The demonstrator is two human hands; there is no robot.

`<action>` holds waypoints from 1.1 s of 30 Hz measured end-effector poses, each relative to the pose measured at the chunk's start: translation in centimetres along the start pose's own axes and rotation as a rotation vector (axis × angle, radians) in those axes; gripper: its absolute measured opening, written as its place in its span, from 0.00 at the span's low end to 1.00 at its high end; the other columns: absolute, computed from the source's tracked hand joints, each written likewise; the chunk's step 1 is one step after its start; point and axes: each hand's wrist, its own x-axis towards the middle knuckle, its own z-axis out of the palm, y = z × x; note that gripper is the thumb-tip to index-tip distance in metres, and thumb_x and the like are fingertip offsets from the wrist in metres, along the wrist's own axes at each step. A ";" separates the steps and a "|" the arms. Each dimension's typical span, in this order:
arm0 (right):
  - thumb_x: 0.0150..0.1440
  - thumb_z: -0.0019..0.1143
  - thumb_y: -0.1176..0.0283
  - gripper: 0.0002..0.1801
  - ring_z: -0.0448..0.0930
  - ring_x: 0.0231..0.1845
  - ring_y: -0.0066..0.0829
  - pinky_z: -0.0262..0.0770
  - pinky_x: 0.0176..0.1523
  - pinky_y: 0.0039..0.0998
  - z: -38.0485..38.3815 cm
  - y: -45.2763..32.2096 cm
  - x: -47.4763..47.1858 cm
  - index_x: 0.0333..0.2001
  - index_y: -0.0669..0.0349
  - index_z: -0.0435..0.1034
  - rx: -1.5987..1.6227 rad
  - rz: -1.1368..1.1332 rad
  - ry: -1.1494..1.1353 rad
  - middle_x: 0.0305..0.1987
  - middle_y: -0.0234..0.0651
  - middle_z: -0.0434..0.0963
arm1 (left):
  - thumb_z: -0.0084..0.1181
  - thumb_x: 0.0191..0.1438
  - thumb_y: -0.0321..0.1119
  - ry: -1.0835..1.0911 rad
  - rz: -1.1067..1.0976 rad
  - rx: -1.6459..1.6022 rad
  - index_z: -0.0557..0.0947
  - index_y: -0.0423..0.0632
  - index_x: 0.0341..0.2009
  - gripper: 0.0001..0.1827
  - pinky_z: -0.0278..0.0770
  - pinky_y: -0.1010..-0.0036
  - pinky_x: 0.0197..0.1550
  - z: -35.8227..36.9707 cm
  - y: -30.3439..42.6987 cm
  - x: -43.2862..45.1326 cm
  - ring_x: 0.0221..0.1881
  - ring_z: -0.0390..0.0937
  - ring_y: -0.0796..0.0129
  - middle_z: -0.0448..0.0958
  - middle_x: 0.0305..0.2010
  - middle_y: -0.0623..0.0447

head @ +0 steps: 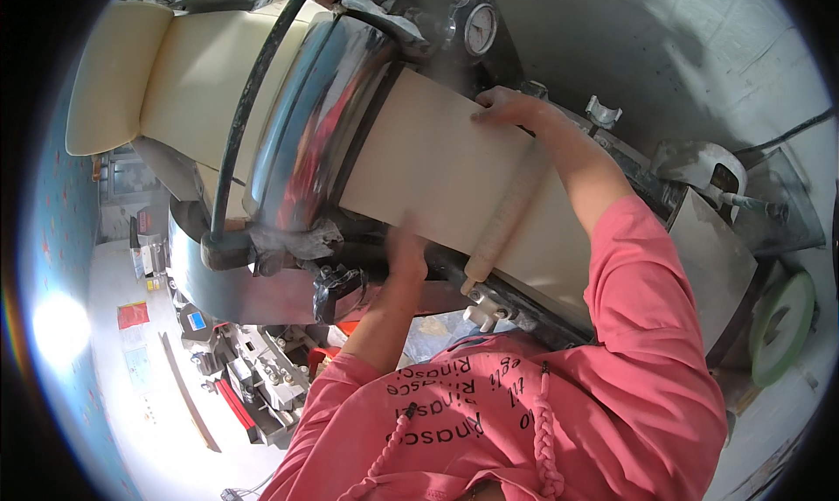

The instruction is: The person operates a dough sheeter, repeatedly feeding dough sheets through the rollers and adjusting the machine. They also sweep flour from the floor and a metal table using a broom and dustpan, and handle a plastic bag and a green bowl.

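A wide sheet of pale dough lies between the shiny metal roller of a dough sheeting machine and a wooden rolling pin laid across it. My right hand touches the far edge of the sheet, its fingers bent over it. By the near edge is my left hand, blurred; whether it holds the edge cannot be told. More dough runs over the other side of the roller and hangs in a fold at the upper left.
A dark curved bar arches before the roller. A pressure gauge stands behind the machine. White plastic brackets sit by the rolling pin's near end. A green round lid or rim is at the right, and another machine at the lower left.
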 end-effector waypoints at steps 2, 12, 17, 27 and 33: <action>0.42 0.53 0.62 0.19 0.75 0.36 0.27 0.68 0.40 0.30 -0.3 0.4 0.1 0.36 0.63 0.73 -0.100 0.054 0.011 0.32 0.34 0.76 | 0.47 0.57 0.36 0.016 -0.034 0.014 0.69 0.45 0.45 0.14 0.70 0.67 0.47 0.0 -0.1 0.1 0.45 0.71 0.66 0.71 0.45 0.52; 0.41 0.53 0.61 0.22 0.75 0.36 0.29 0.69 0.40 0.30 -0.3 -0.5 -0.6 0.39 0.63 0.72 -0.082 0.054 0.018 0.32 0.38 0.76 | 0.49 0.56 0.40 0.026 -0.066 0.084 0.70 0.48 0.42 0.13 0.68 0.74 0.37 0.4 0.6 -1.6 0.36 0.70 0.72 0.72 0.37 0.57; 0.41 0.53 0.62 0.22 0.75 0.34 0.28 0.69 0.39 0.30 1.0 -0.9 0.3 0.38 0.64 0.73 0.014 -0.024 0.125 0.30 0.37 0.76 | 0.49 0.56 0.40 0.021 -0.006 -0.004 0.71 0.48 0.39 0.11 0.69 0.74 0.35 0.3 1.2 -1.2 0.34 0.70 0.72 0.72 0.35 0.57; 0.40 0.52 0.66 0.20 0.76 0.38 0.29 0.70 0.42 0.30 -1.2 0.7 -0.6 0.38 0.64 0.72 -0.187 0.106 -0.082 0.34 0.37 0.76 | 0.49 0.56 0.38 0.035 -0.143 0.111 0.72 0.50 0.37 0.08 0.69 0.75 0.34 -0.9 -0.6 -1.4 0.33 0.71 0.73 0.73 0.32 0.58; 0.41 0.53 0.65 0.26 0.74 0.47 0.33 0.68 0.48 0.32 1.3 -0.9 0.1 0.46 0.63 0.68 0.027 -0.049 0.062 0.44 0.41 0.74 | 0.48 0.56 0.37 -0.013 -0.008 0.011 0.71 0.48 0.43 0.11 0.70 0.73 0.40 -0.4 1.4 -0.7 0.40 0.71 0.69 0.72 0.40 0.55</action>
